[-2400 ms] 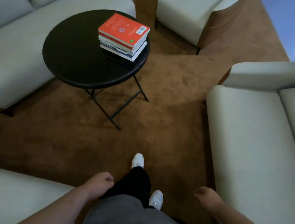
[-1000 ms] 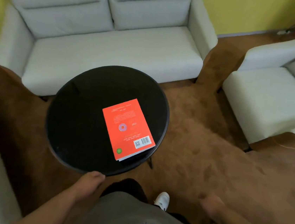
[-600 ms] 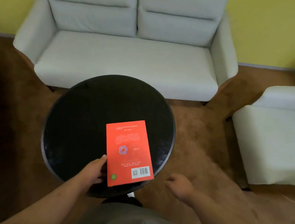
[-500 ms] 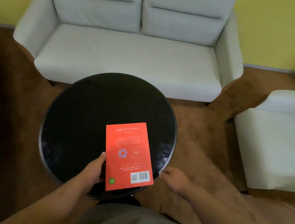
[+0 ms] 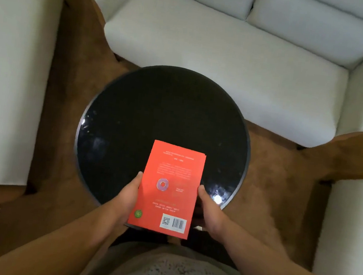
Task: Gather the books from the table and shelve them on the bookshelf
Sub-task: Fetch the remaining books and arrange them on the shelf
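1. The red book [image 5: 171, 181] lies flat over the near part of the round black table [image 5: 157, 103], with its barcode end toward us and reaching past the rim. We cannot tell whether it rests on the table or is already raised, and whatever sits beneath its cover is hidden.
2. The left hand [image 5: 127, 201] grips the left long edge, with the thumb laid beside the cover and the fingers tucked under, out of sight. The right hand [image 5: 209, 210] clasps the right edge in the same way.
3. Hazard A: both grips sit on the near half. We judge that a lift may let the far end droop, so that anything stacked below slides out onto the table or the brown carpet [image 5: 272, 181].
4. Hazard B: the cover looks smooth. If we squeeze from the sides alone, without fingers well underneath, it may slip.
5. Hazard C: if we drag the load off the rim instead of lifting it, we may nudge the table toward the white sofa [image 5: 231, 52].
6. Hazard D: the bookshelf is not in view. We have to turn among seats that stand close around us, and a load carried low hides the floor at our feet.
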Action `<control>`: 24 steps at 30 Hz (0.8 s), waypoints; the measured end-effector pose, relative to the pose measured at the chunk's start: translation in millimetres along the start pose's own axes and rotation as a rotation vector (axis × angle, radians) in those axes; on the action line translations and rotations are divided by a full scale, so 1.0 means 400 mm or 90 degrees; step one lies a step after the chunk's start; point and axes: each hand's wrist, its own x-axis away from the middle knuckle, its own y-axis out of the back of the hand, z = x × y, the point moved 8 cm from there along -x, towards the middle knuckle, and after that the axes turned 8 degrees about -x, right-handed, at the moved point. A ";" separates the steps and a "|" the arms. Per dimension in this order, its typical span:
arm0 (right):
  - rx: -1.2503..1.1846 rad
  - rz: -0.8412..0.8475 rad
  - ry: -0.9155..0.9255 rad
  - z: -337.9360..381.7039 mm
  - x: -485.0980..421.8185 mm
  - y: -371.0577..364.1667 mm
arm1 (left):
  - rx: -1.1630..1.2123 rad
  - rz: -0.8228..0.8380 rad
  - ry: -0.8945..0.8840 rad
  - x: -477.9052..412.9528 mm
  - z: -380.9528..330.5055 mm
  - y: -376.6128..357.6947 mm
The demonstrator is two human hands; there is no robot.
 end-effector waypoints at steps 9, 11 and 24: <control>0.067 0.073 -0.044 -0.002 -0.034 0.105 | 0.124 -0.005 -0.054 0.027 0.149 -0.121; 0.098 0.082 -0.052 -0.012 -0.025 0.119 | 0.169 0.001 -0.057 0.034 0.164 -0.139; 0.213 0.176 0.026 -0.065 0.001 0.143 | 0.234 0.012 -0.121 0.099 0.298 -0.224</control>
